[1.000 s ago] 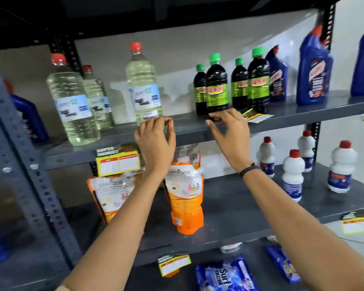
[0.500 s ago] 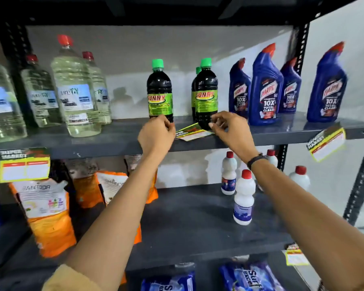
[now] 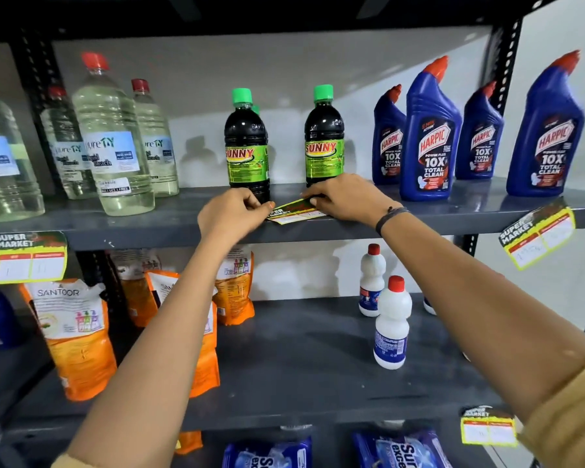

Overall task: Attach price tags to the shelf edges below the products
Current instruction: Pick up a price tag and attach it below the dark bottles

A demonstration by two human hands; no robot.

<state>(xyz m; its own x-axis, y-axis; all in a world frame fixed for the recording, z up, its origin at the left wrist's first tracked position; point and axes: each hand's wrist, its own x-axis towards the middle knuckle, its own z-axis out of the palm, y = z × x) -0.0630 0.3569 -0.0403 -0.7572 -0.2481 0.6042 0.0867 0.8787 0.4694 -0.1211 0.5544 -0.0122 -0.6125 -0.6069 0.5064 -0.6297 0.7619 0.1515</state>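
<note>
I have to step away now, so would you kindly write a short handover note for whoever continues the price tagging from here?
Left hand: pinching the left end of the loose price tag.
Right hand: holding down its right end.
The tag lies flat on the top shelf, in front of the two Sunny bottles, not yet on the edge.
Done: tags hang below the clear bottles and the Harpic bottles, and one on the lower shelf edge.
Left: fix this tag below the Sunny bottles.

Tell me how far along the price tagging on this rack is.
Done: tags hang under the bleach bottles, under the Harpic bottles, and at lower right. In hand: both hands, left and right, hold a tag flat by the Sunny bottles. Left: fixing it to the edge.
</note>
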